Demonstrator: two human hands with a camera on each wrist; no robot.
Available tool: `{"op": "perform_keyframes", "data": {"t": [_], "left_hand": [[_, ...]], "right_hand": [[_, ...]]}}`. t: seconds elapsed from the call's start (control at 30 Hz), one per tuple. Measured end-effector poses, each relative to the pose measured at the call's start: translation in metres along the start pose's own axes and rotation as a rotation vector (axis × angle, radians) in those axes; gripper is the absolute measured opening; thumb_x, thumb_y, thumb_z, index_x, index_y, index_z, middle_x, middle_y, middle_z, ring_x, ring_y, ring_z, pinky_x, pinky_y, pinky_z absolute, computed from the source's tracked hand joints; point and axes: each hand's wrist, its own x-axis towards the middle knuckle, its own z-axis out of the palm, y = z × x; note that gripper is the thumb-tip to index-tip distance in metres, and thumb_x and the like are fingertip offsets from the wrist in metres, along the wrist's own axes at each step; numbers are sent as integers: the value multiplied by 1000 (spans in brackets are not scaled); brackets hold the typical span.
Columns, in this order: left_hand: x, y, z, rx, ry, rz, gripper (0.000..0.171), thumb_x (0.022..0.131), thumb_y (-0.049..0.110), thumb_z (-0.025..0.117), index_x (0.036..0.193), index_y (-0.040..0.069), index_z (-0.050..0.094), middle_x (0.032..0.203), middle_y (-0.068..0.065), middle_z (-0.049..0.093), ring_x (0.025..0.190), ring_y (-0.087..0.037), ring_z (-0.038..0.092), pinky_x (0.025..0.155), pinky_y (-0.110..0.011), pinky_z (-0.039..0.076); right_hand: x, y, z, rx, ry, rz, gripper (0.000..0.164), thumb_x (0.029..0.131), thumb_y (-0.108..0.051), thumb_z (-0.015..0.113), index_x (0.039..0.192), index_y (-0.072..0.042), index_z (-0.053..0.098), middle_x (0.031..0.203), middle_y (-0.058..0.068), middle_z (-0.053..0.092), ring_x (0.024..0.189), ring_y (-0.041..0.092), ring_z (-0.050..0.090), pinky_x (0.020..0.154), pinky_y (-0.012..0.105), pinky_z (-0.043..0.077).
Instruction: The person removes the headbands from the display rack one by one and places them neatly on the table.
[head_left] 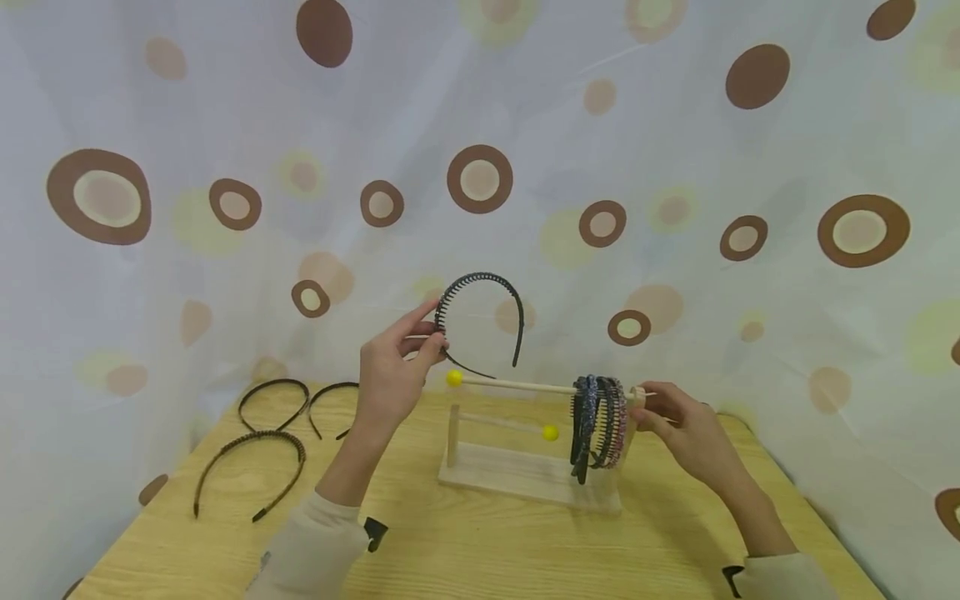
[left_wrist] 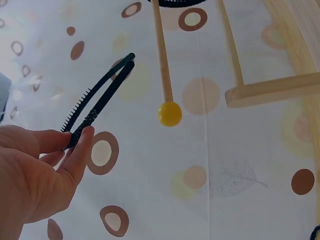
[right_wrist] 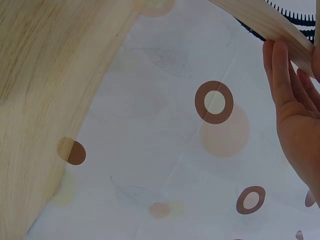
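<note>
Closest to the camera are two pale sleeves (head_left: 311,546) over a wood-grain surface (head_left: 525,554), with a brownish headband (head_left: 258,434) lying on the left side. Left hand (head_left: 390,371) is pinching a black toothed headband (head_left: 480,276) up in the air, just apart from the yellow ball (head_left: 454,378) capping the top rod. Right hand (head_left: 682,429) has its fingers wrapped on the right end of the wooden stand (head_left: 525,482), right beside a bunch of hung headbands (head_left: 588,417). Two dark headbands (head_left: 273,383) sit farther back left, then a dotted backdrop (head_left: 525,100).
</note>
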Motion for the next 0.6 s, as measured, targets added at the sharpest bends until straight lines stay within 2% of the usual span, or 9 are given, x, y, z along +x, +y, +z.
{"op": "perform_keyframes", "data": {"t": [0.13, 0.23, 0.27, 0.37, 0.43, 0.47, 0.57, 0.6], "left_hand": [[-1, 0, -16, 37, -22, -38, 43, 98, 6, 69, 140, 17, 65, 105, -15, 70, 87, -23, 74, 50, -22, 52], [-2, -1, -27, 97, -33, -32, 43, 99, 7, 69, 140, 17, 65, 104, -14, 70, 90, -21, 74, 44, -18, 39], [-2, -1, -30, 112, -35, -36, 43, 99, 7, 69, 140, 18, 65, 104, -13, 71, 91, -20, 73, 45, -18, 39], [-6, -3, -41, 108, -41, -73, 43, 99, 6, 68, 140, 18, 65, 105, -12, 69, 93, -22, 73, 49, -17, 45], [-9, -6, -48, 71, -55, -103, 43, 99, 4, 67, 141, 15, 64, 107, -15, 67, 94, -24, 73, 67, -23, 58], [-10, -7, -52, 56, -60, -116, 43, 99, 3, 66, 141, 13, 63, 108, -17, 66, 94, -25, 72, 73, -28, 60], [-12, -12, -65, 71, -80, -133, 43, 100, 2, 65, 142, 11, 62, 110, -19, 66, 93, -23, 72, 76, -33, 60], [-12, -14, -68, 70, -89, -138, 43, 100, 1, 64, 142, 10, 62, 110, -20, 66, 93, -22, 72, 82, -38, 59]], "right_hand": [[6, 0, -1, -8, 5, -20, 42, 103, -21, 65, 140, -5, 55, 115, 14, 71, 95, 27, 73, 80, 41, 59], [10, 1, -4, -24, 17, -28, 40, 103, -21, 65, 139, -5, 56, 114, 13, 71, 96, 30, 72, 78, 35, 58], [10, 1, -5, -30, 19, -28, 40, 103, -21, 65, 138, -6, 56, 114, 13, 72, 96, 30, 72, 78, 34, 58], [10, 3, -8, -54, 22, -26, 40, 102, -22, 65, 138, -6, 57, 114, 13, 72, 97, 32, 72, 76, 31, 57], [10, 3, -10, -66, 19, -19, 41, 102, -22, 65, 139, -6, 56, 115, 13, 71, 98, 33, 72, 76, 32, 57], [10, 4, -11, -64, 14, -11, 42, 103, -23, 65, 140, -6, 56, 115, 14, 71, 98, 32, 72, 77, 32, 57], [8, 5, -16, -73, 6, 10, 44, 103, -25, 64, 142, -7, 54, 118, 14, 71, 100, 30, 72, 78, 33, 56], [7, 5, -18, -76, 6, 15, 45, 103, -26, 64, 142, -6, 54, 118, 14, 70, 99, 29, 72, 78, 33, 56]]}}
